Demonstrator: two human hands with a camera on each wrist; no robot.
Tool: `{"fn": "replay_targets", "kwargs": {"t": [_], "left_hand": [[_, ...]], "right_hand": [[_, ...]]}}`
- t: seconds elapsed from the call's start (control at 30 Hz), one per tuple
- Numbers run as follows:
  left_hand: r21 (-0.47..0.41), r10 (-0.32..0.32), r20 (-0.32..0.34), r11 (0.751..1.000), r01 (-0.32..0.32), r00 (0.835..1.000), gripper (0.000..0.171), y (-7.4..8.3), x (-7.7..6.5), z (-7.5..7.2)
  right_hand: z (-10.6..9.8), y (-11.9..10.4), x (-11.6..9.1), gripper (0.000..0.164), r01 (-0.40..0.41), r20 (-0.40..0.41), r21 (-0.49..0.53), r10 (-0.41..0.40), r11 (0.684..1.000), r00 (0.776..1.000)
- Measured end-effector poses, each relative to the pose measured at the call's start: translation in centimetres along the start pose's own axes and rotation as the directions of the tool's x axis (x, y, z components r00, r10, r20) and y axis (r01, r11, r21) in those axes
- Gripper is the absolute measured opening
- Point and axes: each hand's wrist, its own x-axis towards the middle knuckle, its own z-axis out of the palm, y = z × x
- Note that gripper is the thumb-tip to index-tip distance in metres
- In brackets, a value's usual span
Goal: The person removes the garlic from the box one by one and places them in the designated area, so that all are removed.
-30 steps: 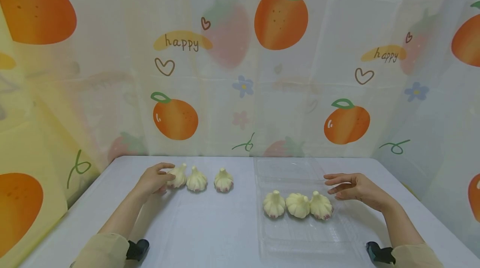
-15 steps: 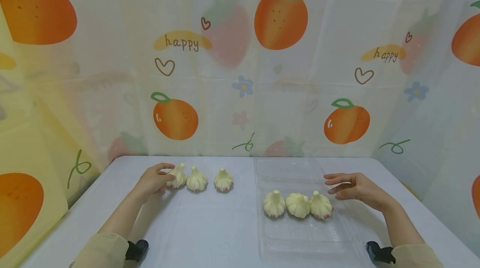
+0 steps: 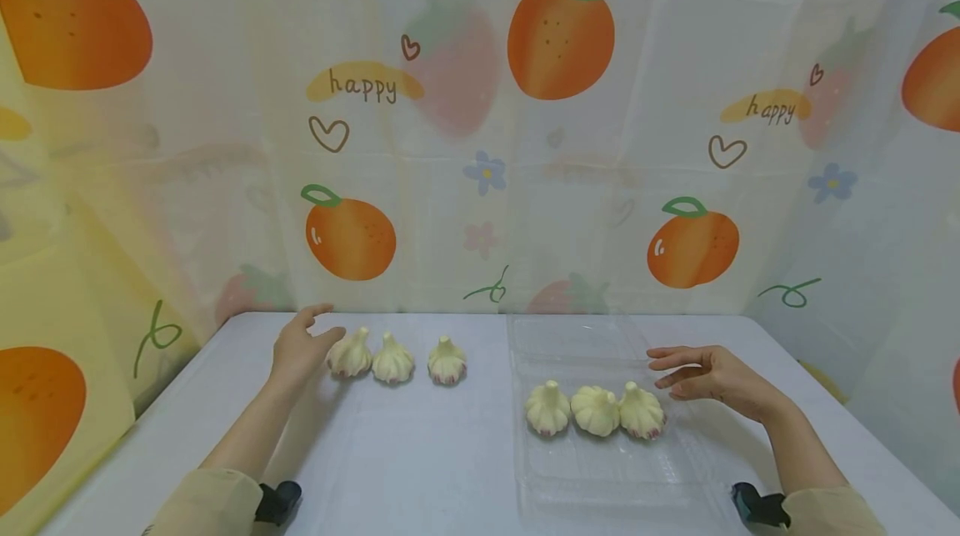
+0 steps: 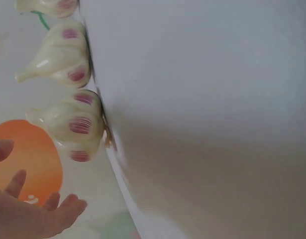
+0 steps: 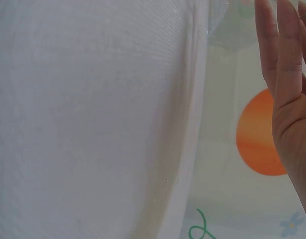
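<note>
At the back left of the table three garlic bulbs stand in a row. My left hand (image 3: 302, 346) is beside the leftmost garlic bulb (image 3: 351, 354), its fingers spread and apart from it. To the right of that bulb are a middle garlic bulb (image 3: 393, 359) and a separate garlic bulb (image 3: 447, 361). In the left wrist view, a gap shows between the fingers and the nearest garlic bulb (image 4: 73, 124). My right hand (image 3: 712, 378) hovers with relaxed fingers over the right side of a clear plastic tray (image 3: 600, 498), holding nothing. Three more garlic bulbs (image 3: 596, 411) sit side by side in the tray.
A white table (image 3: 420, 469) carries everything. Behind it and along both sides hangs a curtain (image 3: 555, 211) printed with oranges, hearts and "happy". Black straps with small devices are on both wrists.
My left hand has let go of the leftmost garlic bulb, drawn back slightly to the left and spread its fingers. The bulb stays in place. The right hand has not moved.
</note>
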Motion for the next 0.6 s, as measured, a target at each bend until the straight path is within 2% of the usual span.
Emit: {"fn": "replay_targets", "kwargs": {"t": [0.07, 0.13, 0.37, 0.6], "left_hand": [[-0.02, -0.002, -0.044, 1.0, 0.001, 0.999, 0.06, 0.5, -0.1, 0.1], [-0.051, 0.0, -0.06, 0.999, -0.003, 0.998, 0.06, 1.2, -0.4, 0.3], [-0.11, 0.053, -0.045, 0.992, -0.058, 0.998, 0.057, 4.0, -1.7, 1.6], [-0.143, 0.124, -0.022, 0.982, -0.126, 0.992, 0.052, 6.8, -3.0, 3.7]], "right_hand": [[0.0, 0.0, 0.0, 0.042, 0.001, -0.001, -0.004, -0.001, 1.0, 1.0], [0.0, 0.0, 0.0, 0.042, 0.003, 0.0, -0.006, -0.003, 1.0, 1.0], [0.0, 0.0, 0.0, 0.042, 0.003, -0.002, -0.012, -0.003, 1.0, 1.0], [-0.1, 0.1, 0.0, 0.042, 0.0, -0.002, -0.009, 0.0, 1.0, 1.0]]}}
